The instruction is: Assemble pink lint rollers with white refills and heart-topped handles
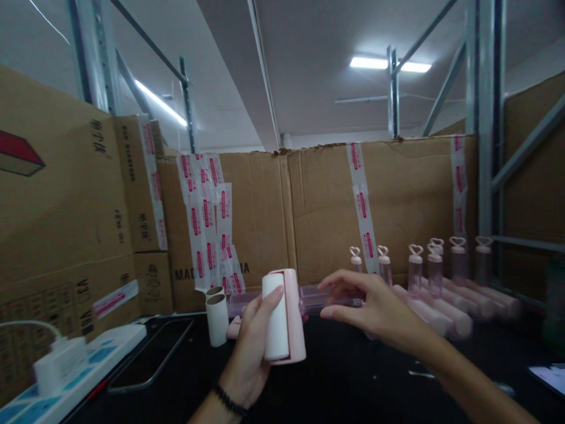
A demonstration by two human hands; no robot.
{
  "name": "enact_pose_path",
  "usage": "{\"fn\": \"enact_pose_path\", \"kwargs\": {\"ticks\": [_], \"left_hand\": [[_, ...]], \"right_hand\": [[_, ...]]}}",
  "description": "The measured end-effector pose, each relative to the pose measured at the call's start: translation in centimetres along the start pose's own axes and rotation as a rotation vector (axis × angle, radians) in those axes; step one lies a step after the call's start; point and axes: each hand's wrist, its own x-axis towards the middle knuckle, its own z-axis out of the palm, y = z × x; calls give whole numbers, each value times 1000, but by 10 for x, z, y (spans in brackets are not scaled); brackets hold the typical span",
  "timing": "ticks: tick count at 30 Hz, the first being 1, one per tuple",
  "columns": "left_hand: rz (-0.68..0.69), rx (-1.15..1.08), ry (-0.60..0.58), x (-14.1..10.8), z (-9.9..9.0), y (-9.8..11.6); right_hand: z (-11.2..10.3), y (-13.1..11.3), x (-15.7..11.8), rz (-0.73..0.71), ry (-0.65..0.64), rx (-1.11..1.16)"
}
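At far left, a white power strip carrying a white plug-in charger is seen at the edge of the black bench, with a dark flat phone laid beside it. Two bare cardboard tubes are stood upright just left of centre. The left hand is raised above the bench; its grip is closed around a pink plastic lint-roller case, held upright, in which a white paper roll is seated. To the right, the right hand is extended with fingers loosely spread over a clear pink-tinted handle; whether the handle is gripped or only touched cannot be told. Further right, a row of clear pink handles with heart-shaped tops is stood upright, with pale pink cylindrical cases lying in front. Taped brown cardboard walls are seen behind.
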Motion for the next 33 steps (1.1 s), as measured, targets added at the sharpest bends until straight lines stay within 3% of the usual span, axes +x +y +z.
{"fn": "enact_pose_path", "kwargs": {"ticks": [4,7,9,12,16,20,25,29,33], "left_hand": [[-17,-138,-158,4,-3,1],[197,35,-94,7,-7,3],[318,249,-111,3,-7,5],[289,461,-325,-11,-2,4],[218,448,-501,-24,8,-9],[165,276,-479,-16,7,-14],[90,-123,-446,1,-4,1],[74,-152,-494,8,-8,12],[108,-88,-468,9,-7,11]], "right_hand": [[-29,-1,2,21,135,56],[-40,0,1,47,160,77],[-37,-1,0,61,87,71],[-21,-3,-1,93,-61,69],[5,-1,-2,95,-121,148],[19,22,8,138,-96,248],[39,59,30,220,-12,-214],[70,72,36,193,-71,-383],[97,76,40,203,-108,-447]]}}
